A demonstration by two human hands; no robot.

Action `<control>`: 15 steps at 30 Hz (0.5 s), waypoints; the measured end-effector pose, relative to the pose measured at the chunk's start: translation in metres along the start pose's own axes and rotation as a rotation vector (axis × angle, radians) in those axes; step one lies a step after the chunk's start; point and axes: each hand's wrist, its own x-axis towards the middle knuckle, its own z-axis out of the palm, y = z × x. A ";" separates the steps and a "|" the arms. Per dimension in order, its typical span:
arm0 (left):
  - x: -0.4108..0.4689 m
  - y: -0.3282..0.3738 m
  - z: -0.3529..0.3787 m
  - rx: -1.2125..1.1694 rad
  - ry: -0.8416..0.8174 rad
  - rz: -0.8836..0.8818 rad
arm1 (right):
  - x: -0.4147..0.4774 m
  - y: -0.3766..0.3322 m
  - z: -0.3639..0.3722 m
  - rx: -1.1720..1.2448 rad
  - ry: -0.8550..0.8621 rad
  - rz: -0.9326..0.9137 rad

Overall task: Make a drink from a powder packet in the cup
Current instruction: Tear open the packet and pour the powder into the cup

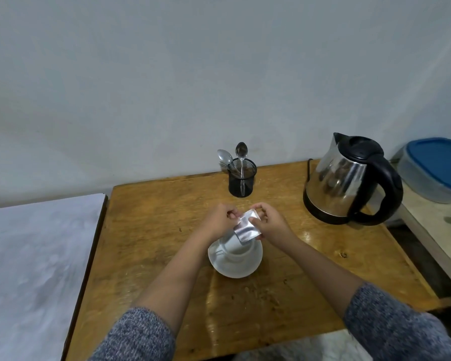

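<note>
A silver foil powder packet [246, 228] is held tilted just above a white cup [236, 252], which stands on a white saucer [245, 269] on the wooden table [167, 230]. My left hand [219, 220] pinches the packet's upper left corner. My right hand [270, 221] grips its right side with thumb and fingers. The packet hides part of the cup's rim, and I cannot tell what is inside the cup.
A steel electric kettle [349, 181] with a black handle stands at the table's back right. A black mesh holder [242, 179] with spoons sits at the back centre. A blue-lidded container [438, 170] rests on a counter to the right. A white surface [37, 256] adjoins on the left.
</note>
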 end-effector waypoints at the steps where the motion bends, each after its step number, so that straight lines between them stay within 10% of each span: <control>1: -0.002 -0.003 0.002 0.003 0.023 0.007 | 0.000 0.000 0.000 -0.068 -0.002 -0.054; 15: -0.036 -0.038 0.010 -0.026 0.091 0.084 | -0.009 -0.018 0.009 -0.734 -0.265 -0.382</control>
